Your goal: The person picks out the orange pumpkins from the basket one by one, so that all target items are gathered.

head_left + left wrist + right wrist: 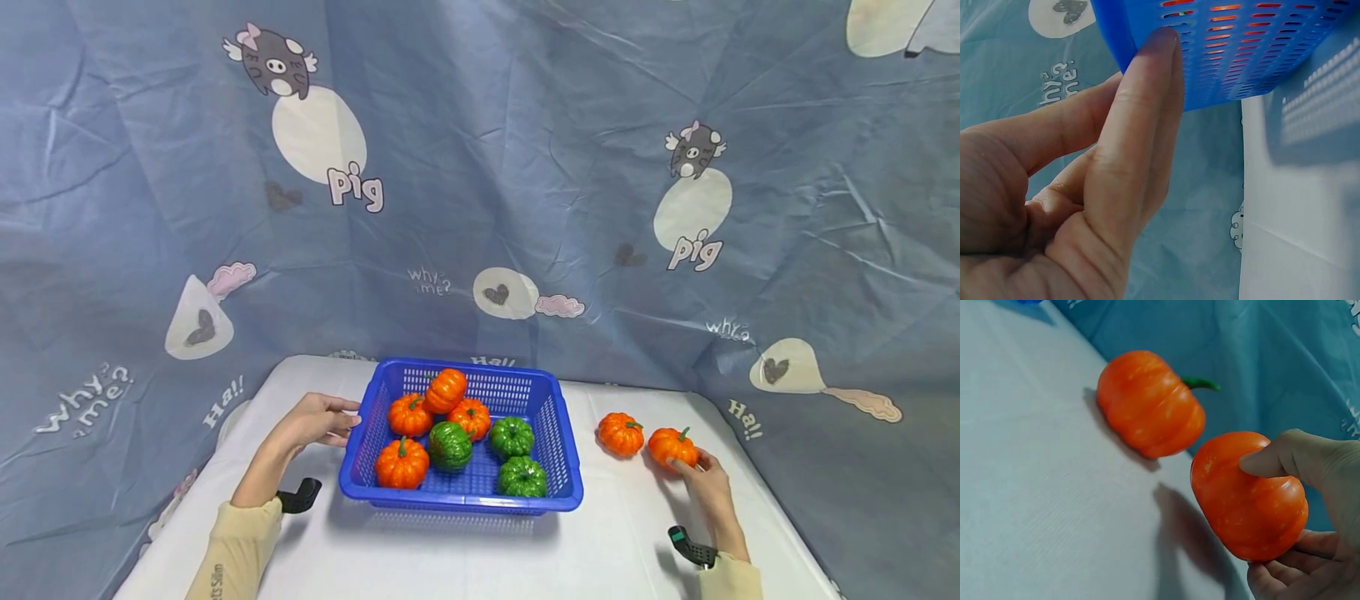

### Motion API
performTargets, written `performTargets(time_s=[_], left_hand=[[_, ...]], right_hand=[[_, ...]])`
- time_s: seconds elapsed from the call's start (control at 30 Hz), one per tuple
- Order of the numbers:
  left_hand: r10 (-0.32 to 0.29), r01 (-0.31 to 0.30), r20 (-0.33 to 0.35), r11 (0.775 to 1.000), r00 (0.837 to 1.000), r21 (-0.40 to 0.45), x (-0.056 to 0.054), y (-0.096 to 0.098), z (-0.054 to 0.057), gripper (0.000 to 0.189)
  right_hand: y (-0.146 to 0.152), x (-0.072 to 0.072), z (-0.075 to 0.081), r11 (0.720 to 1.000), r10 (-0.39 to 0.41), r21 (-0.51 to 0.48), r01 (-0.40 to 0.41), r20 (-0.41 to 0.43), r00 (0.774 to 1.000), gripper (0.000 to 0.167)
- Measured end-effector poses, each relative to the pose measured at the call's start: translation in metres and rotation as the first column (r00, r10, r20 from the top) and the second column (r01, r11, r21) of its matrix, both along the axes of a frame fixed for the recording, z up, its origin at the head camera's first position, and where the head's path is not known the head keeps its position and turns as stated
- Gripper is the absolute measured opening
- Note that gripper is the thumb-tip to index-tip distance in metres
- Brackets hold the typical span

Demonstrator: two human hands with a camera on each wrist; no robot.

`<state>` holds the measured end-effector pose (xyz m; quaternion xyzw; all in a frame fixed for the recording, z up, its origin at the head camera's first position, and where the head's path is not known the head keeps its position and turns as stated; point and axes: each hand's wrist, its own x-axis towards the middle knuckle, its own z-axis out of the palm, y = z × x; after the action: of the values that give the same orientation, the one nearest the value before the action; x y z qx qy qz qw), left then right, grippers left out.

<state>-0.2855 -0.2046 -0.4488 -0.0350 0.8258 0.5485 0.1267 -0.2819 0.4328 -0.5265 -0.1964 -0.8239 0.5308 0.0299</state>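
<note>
My right hand [707,485] grips a small orange pumpkin [1241,515], thumb on its upper side and fingers beneath. Its shadow falls apart from it, so it is slightly above the table. Just left of it, another orange pumpkin [620,435] with a green stem rests on the white cloth. A blue plastic basket [461,502] stands in the middle, holding several orange pumpkins [402,464] and three green ones [522,477]. My left hand [1129,144] rests its fairly straight fingers against the basket's left outer wall, near the rim.
A white cloth [442,567] covers the table. Behind and on both sides hangs a blue-grey printed curtain [480,208]. Black straps with devices sit at the left wrist [300,495] and right wrist [692,547].
</note>
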Motion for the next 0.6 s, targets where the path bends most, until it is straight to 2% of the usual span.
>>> performTargets(time_s=[0.23,0.6], left_hand=[[0.002,-0.002,-0.004,1.0,1.0,0.001,0.0,-0.0006,-0.0012,0.047],[0.005,-0.005,-0.008,1.0,1.0,0.004,-0.0005,-0.0001,-0.0024,0.047]], right_hand=[[-0.0006,-0.0026,-0.01,1.0,0.005,-0.008,-0.005,-0.009,1.0,0.094],[-0.003,-0.002,-0.0105,1.0,0.018,-0.005,-0.018,-0.013,1.0,0.092]])
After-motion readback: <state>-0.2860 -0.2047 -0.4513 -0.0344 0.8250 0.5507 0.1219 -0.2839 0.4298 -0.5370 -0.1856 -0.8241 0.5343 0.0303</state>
